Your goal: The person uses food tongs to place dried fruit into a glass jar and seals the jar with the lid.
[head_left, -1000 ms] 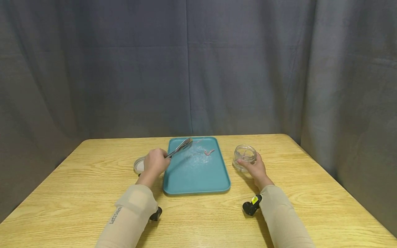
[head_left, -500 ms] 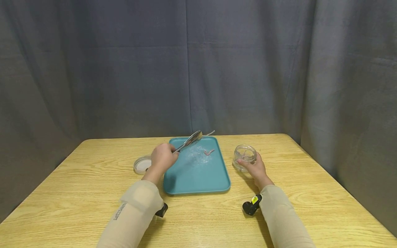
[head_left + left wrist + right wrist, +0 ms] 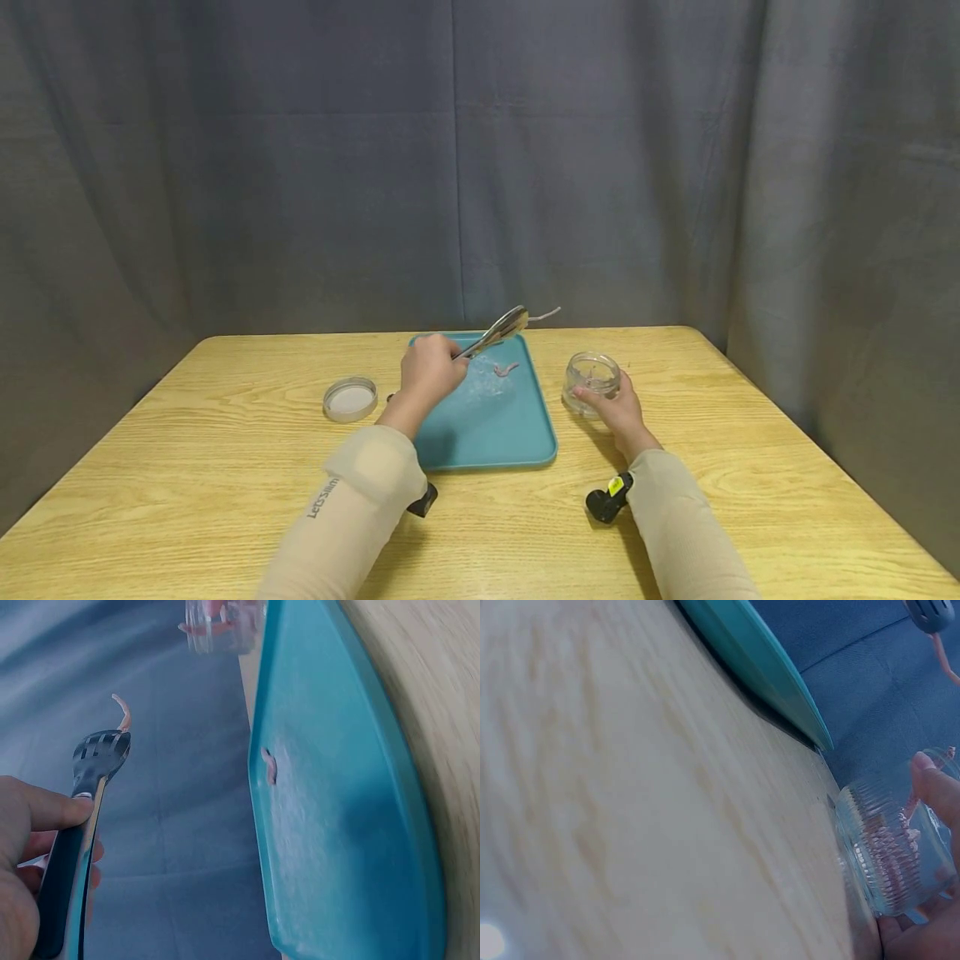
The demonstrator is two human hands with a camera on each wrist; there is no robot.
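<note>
My left hand point(image 3: 431, 367) grips metal tongs point(image 3: 501, 327) with a dark handle and a slotted head, raised over the far part of the teal tray point(image 3: 487, 437). Out of the tongs' tip sticks a thin pinkish strip point(image 3: 124, 712), pinched at one end. Another curled pink strip point(image 3: 505, 369) lies on the tray among white powdery marks. To the tray's right, my right hand point(image 3: 621, 408) holds a ribbed glass jar point(image 3: 877, 847) around its side as it stands on the table. Pinkish pieces show through the jar's glass, and its mouth has no lid on.
A round lid point(image 3: 350, 400) with a pale inside lies left of the tray on the wooden table point(image 3: 187, 467). Grey curtains point(image 3: 337, 167) hang behind the table and along its sides.
My left hand has carried the tongs and the strip up and to the right, from over the tray toward the jar. The lid is now fully uncovered. My right hand and the jar stay put.
</note>
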